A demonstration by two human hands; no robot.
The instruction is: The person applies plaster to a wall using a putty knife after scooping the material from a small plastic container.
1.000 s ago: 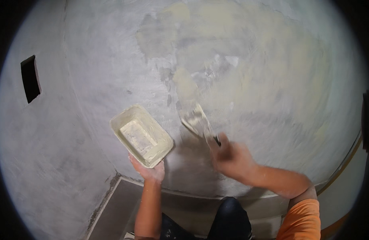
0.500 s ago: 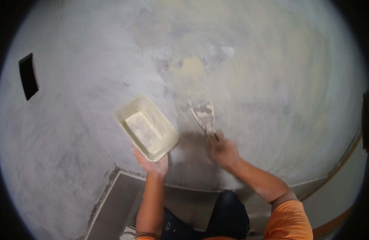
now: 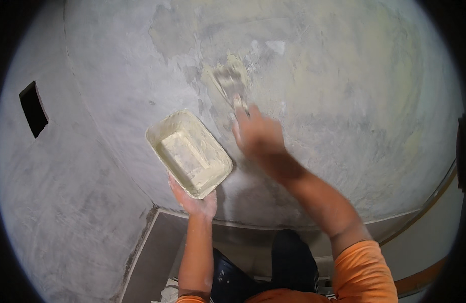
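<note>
My left hand is closed under and around the lower end of a cream rectangular plastic tub, whose inside is smeared with pale putty and holds a thin residue. My right hand, slightly blurred, grips a putty knife by its handle. Its motion-blurred, putty-coated blade lies against the grey plastered wall, up and right of the tub, over a pale cream patch of putty with ragged edges. Other faint yellowish and grey patches spread across the wall.
On the left wall is a dark rectangular cut-out. Dark grey skirting tiles run along the wall's foot around the corner. At the right edge are a pale panel with brownish edging and a dark object. My dark-trousered knees are below.
My right hand and the knife have swept upward to the higher patch. The tub in my left hand has moved slightly up and to the right.
</note>
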